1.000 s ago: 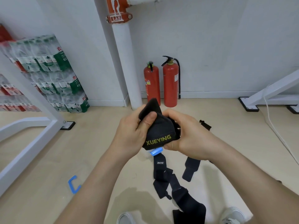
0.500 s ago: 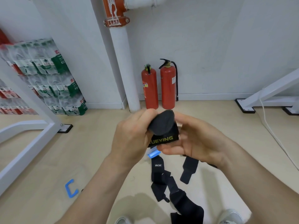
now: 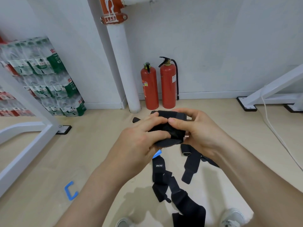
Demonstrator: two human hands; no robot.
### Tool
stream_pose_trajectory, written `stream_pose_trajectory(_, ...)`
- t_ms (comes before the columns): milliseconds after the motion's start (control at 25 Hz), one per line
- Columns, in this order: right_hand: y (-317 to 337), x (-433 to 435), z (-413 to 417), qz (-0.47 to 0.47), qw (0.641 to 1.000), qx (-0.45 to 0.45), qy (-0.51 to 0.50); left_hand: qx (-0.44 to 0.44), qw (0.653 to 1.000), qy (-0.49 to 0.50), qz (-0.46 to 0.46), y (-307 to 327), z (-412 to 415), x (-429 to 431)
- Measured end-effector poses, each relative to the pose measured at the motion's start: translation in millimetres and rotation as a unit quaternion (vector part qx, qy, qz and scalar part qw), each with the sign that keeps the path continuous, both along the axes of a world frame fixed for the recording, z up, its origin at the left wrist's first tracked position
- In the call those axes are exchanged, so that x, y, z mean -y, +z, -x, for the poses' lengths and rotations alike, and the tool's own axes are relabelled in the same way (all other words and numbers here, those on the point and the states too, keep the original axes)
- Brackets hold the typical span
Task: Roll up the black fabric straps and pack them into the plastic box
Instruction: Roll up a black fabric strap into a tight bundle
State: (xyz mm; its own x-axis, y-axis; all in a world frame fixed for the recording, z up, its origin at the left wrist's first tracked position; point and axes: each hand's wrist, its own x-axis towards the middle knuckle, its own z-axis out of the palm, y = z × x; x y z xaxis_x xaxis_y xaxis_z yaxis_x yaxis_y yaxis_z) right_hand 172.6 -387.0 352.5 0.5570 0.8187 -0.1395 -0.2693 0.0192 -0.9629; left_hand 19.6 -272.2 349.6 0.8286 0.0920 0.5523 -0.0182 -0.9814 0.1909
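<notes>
Surface: pale beige floor (image 3: pixel 41 161) across the lower frame, meeting a grey-white wall at mid height. Far left: slanted white frame leg (image 3: pixel 24 145) on a black foot; behind it, at upper left, stacked shrink-wrapped water bottle packs (image 3: pixel 49 76) against the wall. Lower left, flat on the floor: blue C-shaped marker (image 3: pixel 70 190). Upper centre: vertical white pipe (image 3: pixel 123 71) with a red clamp (image 3: pixel 113 15), running down to the floor. Just right of the pipe: two red fire extinguishers (image 3: pixel 149 86), upright, side by side against the wall. Right edge: second white frame (image 3: pixel 270 89), with a white cable (image 3: pixel 275 133) trailing over the floor. Frame centre, held above the floor: rolled black strap (image 3: pixel 172 138), gripped from both sides. Left hand (image 3: pixel 139 141): fingers curled over the top of the roll, thumb pressed against its near face. Right hand (image 3: pixel 200 131): thumb laid on top, tip beside the left fingertips, remaining fingers curled behind the roll. Lower centre, below the hands: loose black straps (image 3: pixel 161 176), unrolled and overlapping on the floor. Just under the left hand: small blue piece (image 3: pixel 157 153), otherwise hidden.
</notes>
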Motion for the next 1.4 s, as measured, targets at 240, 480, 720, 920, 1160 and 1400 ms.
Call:
stream_pose_trajectory(240,-3.5,-7.7,7.9,0.047,0.972,0.213,-0.089,0.007,0.994,0.011,-0.109,-1.1,-0.3,2.3)
stream_pose_trajectory(480,-7.8,-9.2,13.1,0.023,0.956,0.273,-0.099,-0.021,0.993,0.018,-0.114,6.8,9.6,7.0)
stream_pose_trajectory(720,-9.5,-11.5,18.6,0.006,0.937,0.347,-0.039,0.1,0.991,0.088,0.026,1.9,-5.0,-6.3)
stream_pose_trajectory(920,-4.2,-7.7,20.7,-0.031,0.952,0.304,-0.022,0.166,0.951,0.156,0.211,-0.7,-18.7,-5.4)
stream_pose_trajectory(1160,-0.8,-2.2,20.5,-0.031,0.962,0.272,0.007,0.151,0.912,0.186,0.333,5.4,-21.8,-1.1)
stream_pose_trajectory(1400,-7.0,-3.0,23.6,-0.048,0.967,0.249,0.0,0.114,0.88,0.192,0.419,4.3,-20.1,-6.9)
